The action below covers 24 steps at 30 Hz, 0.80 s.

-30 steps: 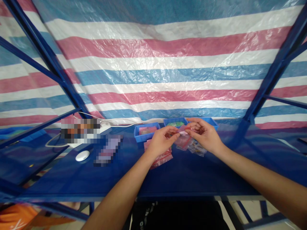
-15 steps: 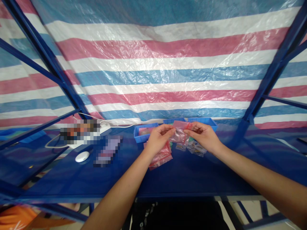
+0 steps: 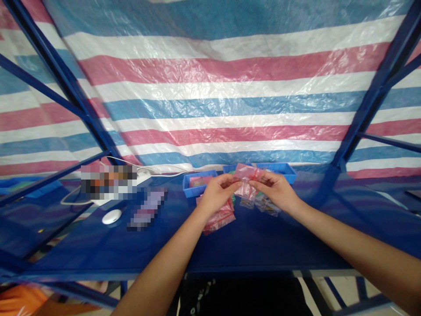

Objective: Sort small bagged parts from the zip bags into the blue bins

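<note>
Both my hands hold one small pink plastic bag [image 3: 245,182] up between them, above the blue table [image 3: 256,241]. My left hand [image 3: 217,195] pinches its left edge, fingers closed. My right hand [image 3: 274,191] pinches the top right corner. Under my left hand lies a small heap of pink zip bags [image 3: 219,217]. Filled clear bags [image 3: 268,206] lie below my right hand. Three blue trays stand in a row just behind: the left tray [image 3: 197,182], the middle tray [image 3: 230,168] and the right tray [image 3: 279,169].
A white mouse [image 3: 112,216] and a white cable [image 3: 70,197] lie at the left of the table, beside blurred-out items. A striped tarpaulin [image 3: 213,87] hangs behind, framed by blue metal bars [image 3: 368,114]. Orange cloth [image 3: 13,303] shows at the lower left.
The pink bag has risen from near the table to the height of the trays' rims, and my two hands have drawn closer together on it.
</note>
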Available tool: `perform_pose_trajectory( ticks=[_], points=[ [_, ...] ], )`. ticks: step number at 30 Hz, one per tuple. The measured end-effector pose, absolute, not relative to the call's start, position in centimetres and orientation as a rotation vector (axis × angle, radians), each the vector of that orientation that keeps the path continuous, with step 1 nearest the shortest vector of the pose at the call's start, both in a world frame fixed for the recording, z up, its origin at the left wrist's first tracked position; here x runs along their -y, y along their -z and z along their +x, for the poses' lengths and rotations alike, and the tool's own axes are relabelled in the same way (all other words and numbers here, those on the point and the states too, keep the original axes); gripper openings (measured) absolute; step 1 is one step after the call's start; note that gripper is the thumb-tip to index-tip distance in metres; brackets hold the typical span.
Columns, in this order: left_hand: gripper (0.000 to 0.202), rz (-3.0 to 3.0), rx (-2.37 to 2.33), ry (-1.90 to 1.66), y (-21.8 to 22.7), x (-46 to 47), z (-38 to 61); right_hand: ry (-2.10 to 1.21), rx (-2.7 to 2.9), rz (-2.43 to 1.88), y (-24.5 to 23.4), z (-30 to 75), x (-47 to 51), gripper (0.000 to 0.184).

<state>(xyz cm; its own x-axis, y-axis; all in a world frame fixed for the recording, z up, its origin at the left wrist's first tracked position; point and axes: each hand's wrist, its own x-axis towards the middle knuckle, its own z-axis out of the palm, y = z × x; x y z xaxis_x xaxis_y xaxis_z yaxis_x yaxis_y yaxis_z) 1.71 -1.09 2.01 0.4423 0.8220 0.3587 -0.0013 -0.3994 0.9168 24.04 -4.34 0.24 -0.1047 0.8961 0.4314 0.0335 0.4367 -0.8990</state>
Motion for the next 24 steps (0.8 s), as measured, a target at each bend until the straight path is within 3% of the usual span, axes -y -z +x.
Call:
perform_pose_trajectory(
  ticks=[24],
  points=[
    [0.040,1.832,-0.728,-1.040,-1.31,1.08,1.69,-0.917,1.478,-0.814,0.15,23.52,4.38,0.038]
  ],
)
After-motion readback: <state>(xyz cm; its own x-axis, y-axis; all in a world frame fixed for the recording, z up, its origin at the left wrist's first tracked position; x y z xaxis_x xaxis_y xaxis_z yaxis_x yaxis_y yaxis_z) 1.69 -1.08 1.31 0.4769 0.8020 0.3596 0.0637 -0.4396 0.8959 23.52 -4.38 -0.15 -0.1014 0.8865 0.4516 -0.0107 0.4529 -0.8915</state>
